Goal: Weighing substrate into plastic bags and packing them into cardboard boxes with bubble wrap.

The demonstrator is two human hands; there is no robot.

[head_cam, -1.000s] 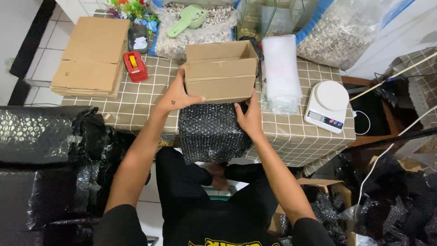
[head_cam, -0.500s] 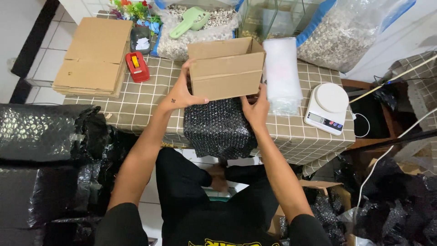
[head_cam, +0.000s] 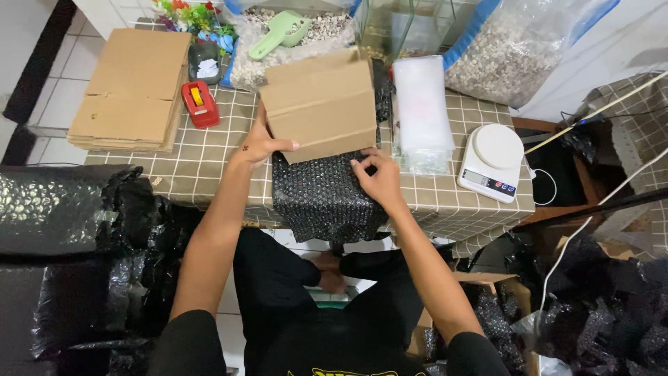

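A surface [head_cam: 209,157] draped in a brown checked cloth is filling the middle of the view, crowded with packing supplies: a stack of flat cardboard sheets [head_cam: 132,90] and a red tape dispenser [head_cam: 200,104] at the left, a white digital kitchen scale [head_cam: 491,161] at the right, a pile of clear plastic bags [head_cam: 423,111] beside it, and sacks of pale gravel [head_cam: 501,52] with a green plastic scoop [head_cam: 280,31] along the far edge.

The brown corrugated cardboard box [head_cam: 321,104] is sitting tilted over a sheet of black bubble wrap [head_cam: 323,195] that is draping off the near edge. The left hand [head_cam: 257,143] is gripping the box's lower left corner, thumb pressed on its front face. The right hand [head_cam: 379,177] is resting at the lower right edge, fingers curled down onto the wrap; whether they are pinching box or wrap is hard to tell.

The box is looking light and fairly stiff, though its thin walls would probably dent under a hard squeeze, so the corners and bottom edges seem the best places to hold. The wrap is soft, limp and likely slippery.

Compared with half a second ago, the box is now tipped away, its opening hidden and a plain face showing, and the right hand has dropped lower.
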